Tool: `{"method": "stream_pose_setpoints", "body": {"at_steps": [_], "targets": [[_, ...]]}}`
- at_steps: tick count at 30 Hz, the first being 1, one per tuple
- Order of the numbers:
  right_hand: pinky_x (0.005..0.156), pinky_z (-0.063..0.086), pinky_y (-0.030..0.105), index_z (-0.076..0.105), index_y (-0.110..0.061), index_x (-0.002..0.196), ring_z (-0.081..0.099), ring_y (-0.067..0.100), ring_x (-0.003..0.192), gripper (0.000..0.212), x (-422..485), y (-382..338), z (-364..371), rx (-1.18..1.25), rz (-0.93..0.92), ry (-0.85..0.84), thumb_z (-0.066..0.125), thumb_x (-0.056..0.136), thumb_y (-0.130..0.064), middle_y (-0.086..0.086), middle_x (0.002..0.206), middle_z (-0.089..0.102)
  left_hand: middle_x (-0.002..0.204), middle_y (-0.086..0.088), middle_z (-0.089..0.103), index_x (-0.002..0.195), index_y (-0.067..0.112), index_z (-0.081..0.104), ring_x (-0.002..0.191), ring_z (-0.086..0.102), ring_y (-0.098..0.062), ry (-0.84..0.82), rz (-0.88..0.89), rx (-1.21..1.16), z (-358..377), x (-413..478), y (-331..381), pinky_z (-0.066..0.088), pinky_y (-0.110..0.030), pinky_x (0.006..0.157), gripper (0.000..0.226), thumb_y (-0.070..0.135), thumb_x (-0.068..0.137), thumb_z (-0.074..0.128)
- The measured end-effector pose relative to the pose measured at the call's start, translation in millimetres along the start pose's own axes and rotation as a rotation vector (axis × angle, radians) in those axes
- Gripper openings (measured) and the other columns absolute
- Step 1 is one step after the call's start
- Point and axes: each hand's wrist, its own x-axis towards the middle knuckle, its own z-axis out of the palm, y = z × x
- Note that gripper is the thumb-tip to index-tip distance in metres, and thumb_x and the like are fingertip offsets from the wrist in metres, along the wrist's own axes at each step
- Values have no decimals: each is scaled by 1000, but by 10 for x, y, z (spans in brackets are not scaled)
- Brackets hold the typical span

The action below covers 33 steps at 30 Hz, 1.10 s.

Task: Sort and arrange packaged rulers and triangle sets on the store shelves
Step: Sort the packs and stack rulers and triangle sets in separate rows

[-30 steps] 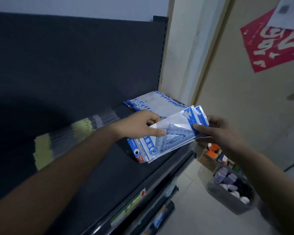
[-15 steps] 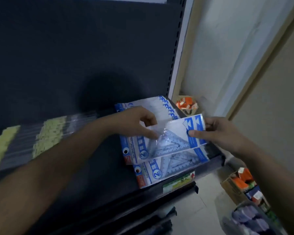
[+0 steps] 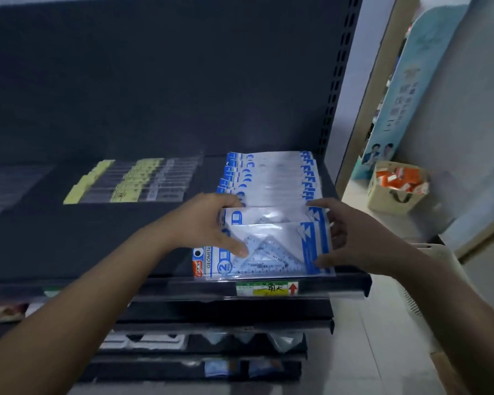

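A row of blue-and-white triangle set packets [image 3: 271, 178] lies overlapped on the dark shelf [image 3: 97, 246], running back from the front edge. The front triangle set packet [image 3: 271, 252] lies flat at the shelf lip, with clear triangles visible inside. My left hand [image 3: 208, 223] grips the left side of the front packets, fingers curled over the one behind and thumb pressed on the front one. Against their right edge rests my right hand [image 3: 351, 240], its fingers spread and fairly straight.
Clear packaged rulers [image 3: 131, 181] with yellow labels lie to the left on the same shelf. A price tag [image 3: 265, 289] sits on the shelf lip. Lower shelves [image 3: 211, 340] hold more packets. A cardboard box [image 3: 394, 189] of orange items stands on the floor at right.
The packet held in the air between both hands has come down onto the front of the row. My right hand has let go of its corner and now rests against the edge.
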Motion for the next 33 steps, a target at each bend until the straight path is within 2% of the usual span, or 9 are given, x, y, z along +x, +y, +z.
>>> {"method": "stream_pose_setpoints", "body": {"at_steps": [3, 5, 9, 16, 20, 23, 25, 30, 33], "targets": [[50, 45, 6, 43, -43, 101, 60, -8, 71, 56, -41, -23, 59, -136, -20, 133, 83, 61, -45, -23, 86, 56, 108, 15, 64, 108, 31, 63, 99, 61, -4, -20, 15, 16, 65, -101, -15, 48, -23, 87, 63, 52, 53, 86], [44, 39, 6, 42, -38, 95, 58, -2, 64, 50, -54, -36, 122, -273, 1, 187, 78, 64, -53, -27, 80, 50, 115, 19, 61, 116, 31, 60, 106, 58, 0, -23, 29, -29, 112, -137, -45, 45, -25, 95, 65, 48, 59, 85], [45, 31, 9, 38, -32, 93, 47, -2, 62, 51, -35, 3, 224, -436, 18, 241, 76, 66, -54, -25, 76, 41, 105, 24, 65, 112, 38, 58, 96, 62, 3, -9, 43, -98, 142, -158, -122, 49, -21, 85, 58, 50, 62, 84], [53, 36, 16, 45, -19, 96, 52, 13, 73, 43, 233, 56, 221, -409, 18, 304, 71, 77, -49, 1, 95, 62, 104, 20, 67, 115, 39, 57, 95, 63, 3, 70, 3, -104, 57, 77, -249, 51, -25, 83, 61, 53, 61, 82], [55, 35, 19, 47, -18, 91, 51, 15, 79, 35, 383, -21, 157, -379, 32, 311, 71, 80, -41, -3, 93, 55, 121, 10, 59, 124, 21, 57, 111, 55, -8, 122, 18, 15, 15, 207, -257, 43, -29, 98, 65, 43, 67, 82], [57, 32, 14, 50, -21, 83, 52, 14, 81, 18, 364, -46, 158, -330, -21, 412, 67, 85, -28, -8, 87, 52, 109, 1, 62, 105, 14, 65, 103, 57, -18, 207, 87, 51, 0, 218, -186, 44, -34, 93, 31, 26, 79, 76], [56, 32, 13, 51, -23, 78, 52, 7, 72, 19, 284, -25, 167, -304, -41, 496, 67, 85, -29, -14, 77, 51, 90, 10, 65, 85, 22, 65, 87, 60, -12, 238, 76, -12, -26, 164, -171, 46, -31, 79, 7, 24, 84, 71], [58, 45, 16, 55, -29, 86, 59, 1, 72, 28, 132, 67, 174, -51, 55, 384, 79, 73, -24, -21, 81, 59, 90, 14, 68, 85, 23, 66, 82, 62, 4, 168, 25, -118, 13, 61, -159, 48, -22, 73, 10, 28, 82, 74], [62, 51, 19, 57, -26, 103, 63, 6, 79, 41, 134, 63, 171, 27, 72, 367, 80, 72, -14, -10, 92, 65, 102, 10, 66, 93, 21, 64, 89, 64, -7, 197, -24, -155, 89, 100, -168, 50, -25, 72, 18, 25, 80, 76]]}}
